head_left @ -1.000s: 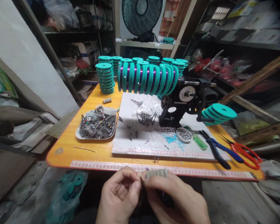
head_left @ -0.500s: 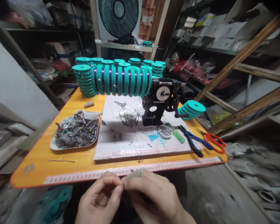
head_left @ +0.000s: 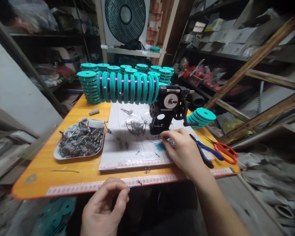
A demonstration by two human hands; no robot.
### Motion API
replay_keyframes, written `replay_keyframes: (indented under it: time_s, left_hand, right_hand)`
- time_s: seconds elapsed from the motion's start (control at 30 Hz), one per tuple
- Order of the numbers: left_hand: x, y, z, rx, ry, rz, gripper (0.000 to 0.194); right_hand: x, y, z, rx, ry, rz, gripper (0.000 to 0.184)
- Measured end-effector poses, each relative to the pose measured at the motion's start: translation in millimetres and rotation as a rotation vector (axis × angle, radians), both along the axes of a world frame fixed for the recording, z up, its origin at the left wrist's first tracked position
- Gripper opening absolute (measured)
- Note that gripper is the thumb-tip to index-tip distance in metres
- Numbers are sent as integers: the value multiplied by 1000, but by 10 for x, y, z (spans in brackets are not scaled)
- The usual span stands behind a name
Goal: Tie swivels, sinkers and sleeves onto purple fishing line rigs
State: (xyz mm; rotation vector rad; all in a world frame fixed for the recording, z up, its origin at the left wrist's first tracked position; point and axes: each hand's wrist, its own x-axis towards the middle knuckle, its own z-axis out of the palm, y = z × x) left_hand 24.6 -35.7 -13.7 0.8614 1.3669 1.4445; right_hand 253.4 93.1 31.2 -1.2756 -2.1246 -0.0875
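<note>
At the table's front edge, my left hand point(head_left: 105, 206) is closed in a pinch on a thin line; a tiny blue piece point(head_left: 129, 188) shows at its fingertips. My right hand point(head_left: 183, 147) is over the white sheet, thumb and forefinger brought together at a dish of small silvery pieces point(head_left: 171, 141). Whatever those fingertips hold is too small to make out, and the hand covers most of the dish. Thin blue sticks point(head_left: 159, 146) lie partly under it. A small dark fitting point(head_left: 139, 182) is on the measuring tape point(head_left: 157, 178) near my left hand.
Left stands a tray point(head_left: 54, 154) of grey weights and wires. A black hand-crank winder point(head_left: 166, 108) carries a row of green spools point(head_left: 127, 87); stacked spools point(head_left: 88, 88) stand behind. Blue-handled pliers point(head_left: 207, 152) and red-handled scissors point(head_left: 225, 152) lie right. A wooden ladder point(head_left: 250, 65) leans nearby.
My right hand has left my left hand's fingertips and moved up and right to the dish. My left hand stays pinched in nearly the same place.
</note>
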Motion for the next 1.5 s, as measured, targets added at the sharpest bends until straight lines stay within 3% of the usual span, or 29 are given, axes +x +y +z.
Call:
replay_keyframes:
  time_s: [0.1,0.23,0.37,0.47,0.57,0.73,0.87,1.13,1.37,1.5]
  left_hand:
    - [-2,-17,-11,12,11,48,27]
    - [8,-14,-14,78,88,58,22]
    - [33,-17,18,70,136,10,20]
    - [34,-42,23,45,135,-42,18]
    - [-4,-81,-1,38,222,-88,16]
    - [-100,-125,-80,178,507,-50,25]
    - [-128,-125,-102,246,649,-53,2]
    - [-107,-125,7,427,833,-130,9]
    - [-97,-93,152,519,1062,-147,16]
    - [-82,-103,187,540,1110,-134,19]
  right_hand:
    - [-41,33,-11,42,-22,-11,15]
    - [-199,-347,70,133,141,13,17]
    - [-477,-847,82,-339,502,332,20]
    - [-650,-1000,14,-489,683,370,16]
    - [-714,-1007,-48,-477,784,352,6]
    - [-698,-1014,-62,-466,859,293,11]
    - [-702,-1033,-81,-489,917,263,5]
    - [-685,-1071,-159,-579,906,259,10]
    - [-674,-1106,-140,-542,832,319,3]
    - [-676,-1167,-205,-744,922,387,9]
